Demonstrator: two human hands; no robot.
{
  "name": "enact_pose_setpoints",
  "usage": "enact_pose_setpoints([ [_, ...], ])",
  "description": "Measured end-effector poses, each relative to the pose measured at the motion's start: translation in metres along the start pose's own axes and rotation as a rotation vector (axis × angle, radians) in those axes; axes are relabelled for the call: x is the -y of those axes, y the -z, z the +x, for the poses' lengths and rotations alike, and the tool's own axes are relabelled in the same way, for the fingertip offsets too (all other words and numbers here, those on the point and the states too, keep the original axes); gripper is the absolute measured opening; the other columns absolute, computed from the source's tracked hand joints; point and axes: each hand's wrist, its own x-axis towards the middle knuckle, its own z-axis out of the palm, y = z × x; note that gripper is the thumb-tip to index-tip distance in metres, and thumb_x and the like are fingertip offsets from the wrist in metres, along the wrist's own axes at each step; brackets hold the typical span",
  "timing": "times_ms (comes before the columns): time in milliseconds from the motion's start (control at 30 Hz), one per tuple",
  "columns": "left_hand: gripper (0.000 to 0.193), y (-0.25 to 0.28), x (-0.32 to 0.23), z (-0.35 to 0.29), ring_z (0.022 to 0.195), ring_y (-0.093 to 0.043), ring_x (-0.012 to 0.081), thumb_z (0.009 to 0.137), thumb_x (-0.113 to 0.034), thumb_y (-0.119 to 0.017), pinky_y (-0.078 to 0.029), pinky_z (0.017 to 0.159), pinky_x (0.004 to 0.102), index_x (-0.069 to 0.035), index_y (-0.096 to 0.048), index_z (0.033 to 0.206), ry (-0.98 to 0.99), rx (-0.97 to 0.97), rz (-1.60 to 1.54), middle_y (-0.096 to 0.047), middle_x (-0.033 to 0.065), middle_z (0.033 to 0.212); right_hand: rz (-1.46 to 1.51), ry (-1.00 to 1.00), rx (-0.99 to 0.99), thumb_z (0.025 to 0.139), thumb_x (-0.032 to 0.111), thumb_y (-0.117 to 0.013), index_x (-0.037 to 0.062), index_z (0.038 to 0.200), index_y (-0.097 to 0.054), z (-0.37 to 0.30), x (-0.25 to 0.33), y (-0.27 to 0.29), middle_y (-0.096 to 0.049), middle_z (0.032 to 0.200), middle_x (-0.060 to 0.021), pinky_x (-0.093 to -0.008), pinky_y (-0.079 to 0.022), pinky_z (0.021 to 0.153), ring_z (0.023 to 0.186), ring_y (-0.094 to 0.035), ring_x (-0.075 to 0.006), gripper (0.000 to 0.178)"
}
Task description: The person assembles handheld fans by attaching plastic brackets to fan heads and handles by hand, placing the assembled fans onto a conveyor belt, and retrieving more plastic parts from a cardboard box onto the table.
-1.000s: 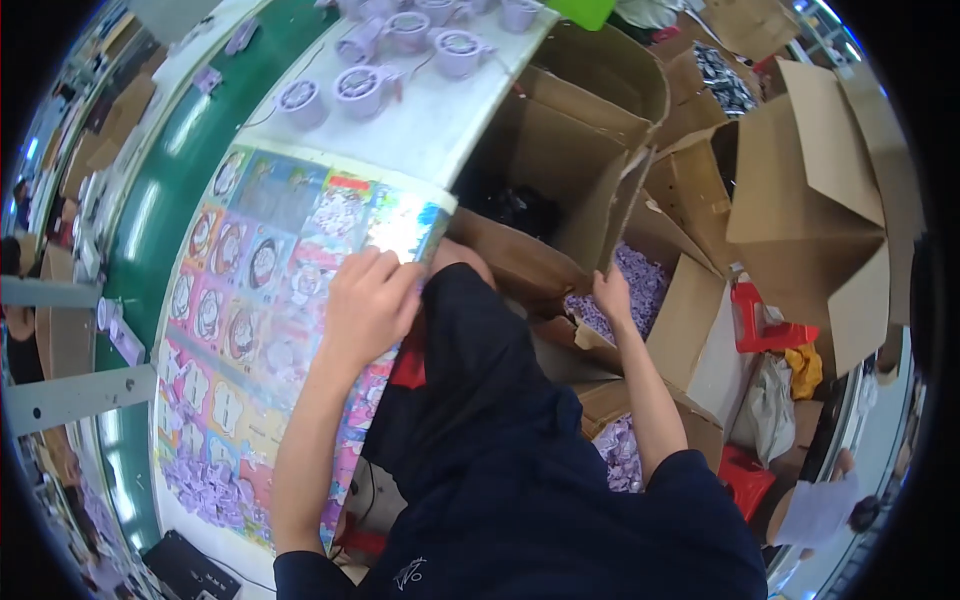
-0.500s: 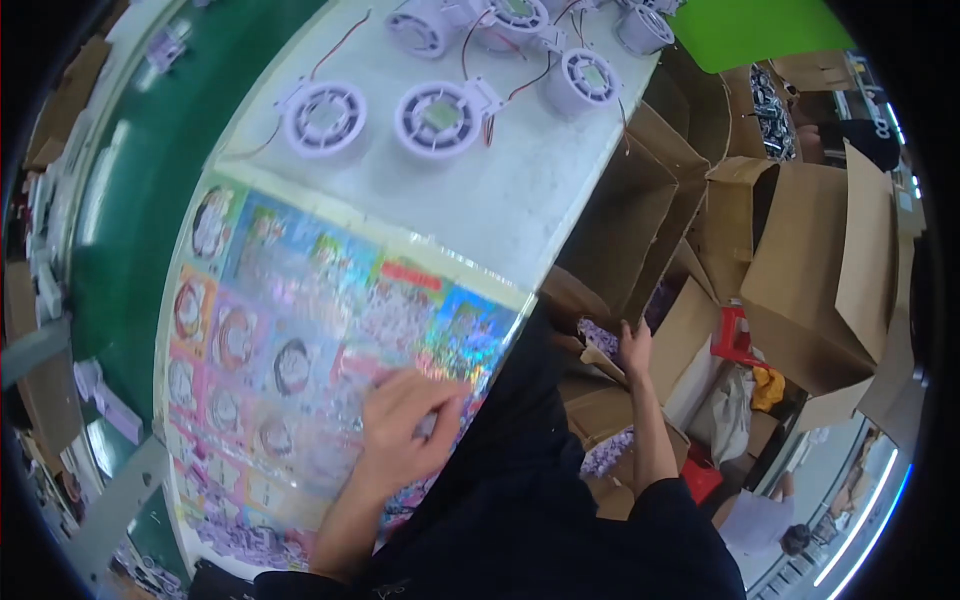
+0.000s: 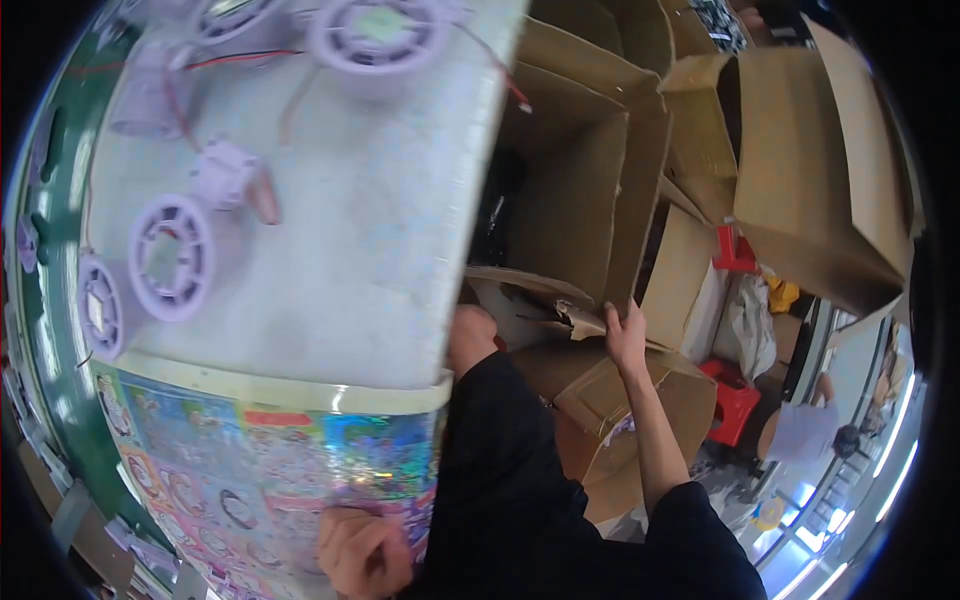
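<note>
- A white table (image 3: 340, 230) was seen filling the left side, its right edge bordered by cardboard boxes.
- An open box (image 3: 565, 185) was placed just right of the table, with something dark and shiny partly visible inside.
- A second carton (image 3: 790, 150) was set farther right, its flap raised.
- A printed sheet (image 3: 230, 490) was laid over the table's near part, covered with rows of small colourful pictures under a glossy surface; any writing on it was too blurred to be read.
- A red stool (image 3: 733, 402) was glimpsed on the right, near a whitish bag (image 3: 752, 325).
- Purple fan housings (image 3: 172, 258) were scattered over the table's far and left parts, some with wires (image 3: 240, 60) attached.
- The near corner of the open box was gripped by the right hand (image 3: 627, 340), thumb and fingers closed on its cardboard edge.
- The left hand (image 3: 365, 555) was held loosely curled at the near right part of the sheet, blurred; whether anything was held in it could not be told.
- A red strip (image 3: 277, 419) was printed near the sheet's far edge, its lettering illegible.
</note>
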Motion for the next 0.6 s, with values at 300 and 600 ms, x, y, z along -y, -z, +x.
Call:
enact_pose_setpoints([
  [300, 0.01, -0.038, -0.013, 0.002, 0.064, -0.048, 0.0297, 0.084, 0.003, -0.065, -0.037, 0.06, 0.0402, -0.001, -0.068, 0.094, -0.294, 0.049, 0.58, -0.054, 0.0112, 0.072, -0.106, 0.134, -0.169, 0.084, 0.004, -0.054, -0.004, 0.12, -0.055, -0.003, 0.035, -0.033, -0.068, 0.097, -0.027, -0.0541, -0.054, 0.076, 0.088, -0.067, -0.0444, 0.037],
  [600, 0.032, -0.205, -0.088, 0.063, 0.071, -0.059, 0.03, 0.064, 0.006, -0.072, -0.049, 0.063, 0.038, -0.002, -0.07, 0.096, -0.843, 0.344, 0.27, -0.061, 0.011, 0.078, 0.129, 0.044, -0.033, 0.084, 0.021, -0.067, -0.0112, 0.129, -0.045, -0.004, 0.027, -0.032, -0.058, 0.12, -0.0329, -0.0474, -0.048, 0.098, 0.117, -0.054, -0.0473, 0.059],
])
